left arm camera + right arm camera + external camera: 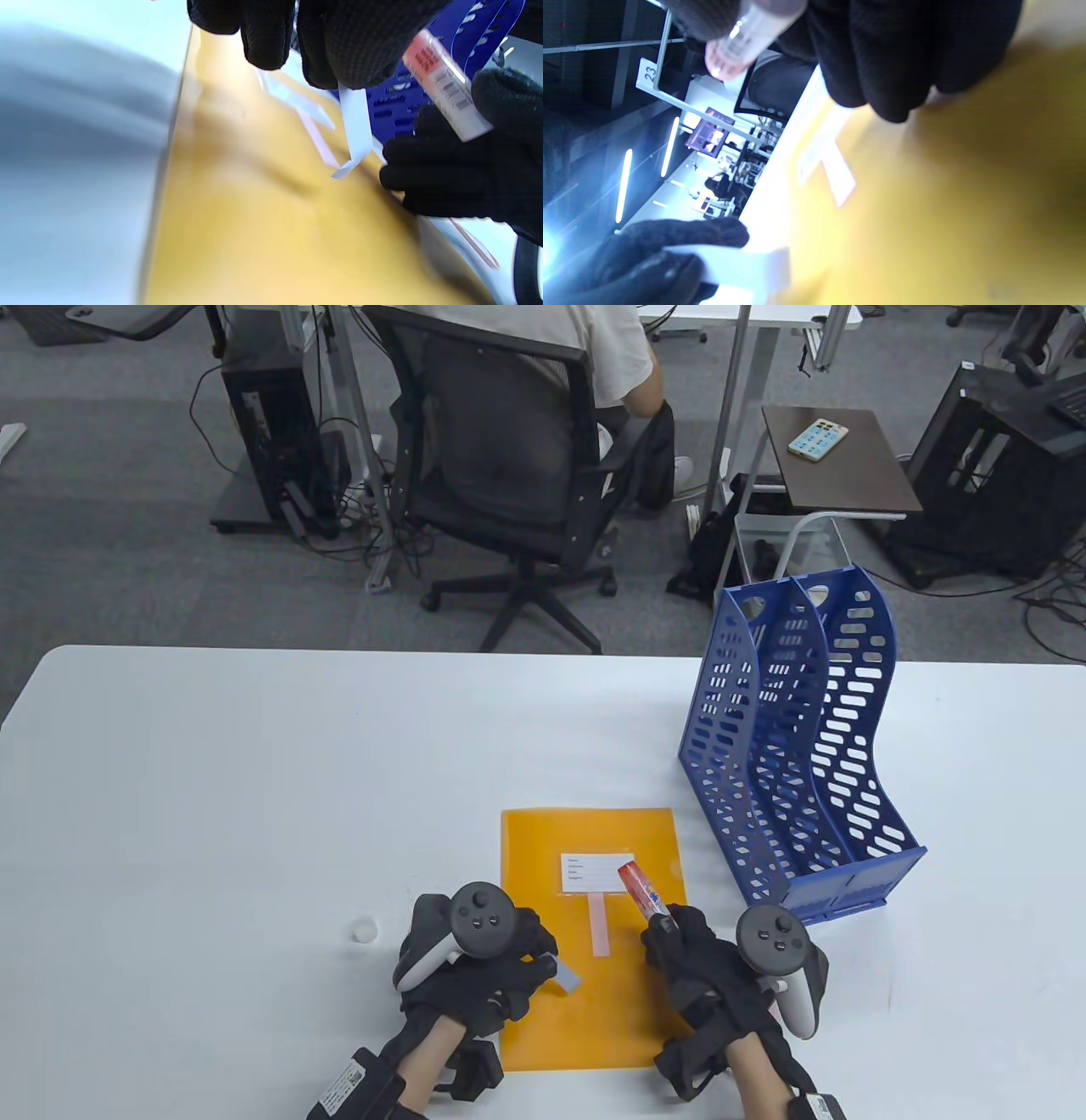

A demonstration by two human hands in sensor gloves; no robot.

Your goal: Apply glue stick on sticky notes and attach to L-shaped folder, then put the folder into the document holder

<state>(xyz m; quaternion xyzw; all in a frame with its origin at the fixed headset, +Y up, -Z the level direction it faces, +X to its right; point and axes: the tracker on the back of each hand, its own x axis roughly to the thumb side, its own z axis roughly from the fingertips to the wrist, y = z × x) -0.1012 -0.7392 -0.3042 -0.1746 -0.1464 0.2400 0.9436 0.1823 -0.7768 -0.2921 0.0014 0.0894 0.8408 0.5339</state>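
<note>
Note (567, 973): blue strip, pinched in your left hand (475, 963) and held just above the folder (543, 1010), likely awaiting glue.

Glue stick (642, 893): clasped in your right hand (708, 963), long axis slanting away and leftward over the folder, likely poised to apply.

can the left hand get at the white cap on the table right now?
Probably not yet: the left hand pinches a blue note, so its grip is taken. The cap sits on bare table just left of it, nothing between.
</note>
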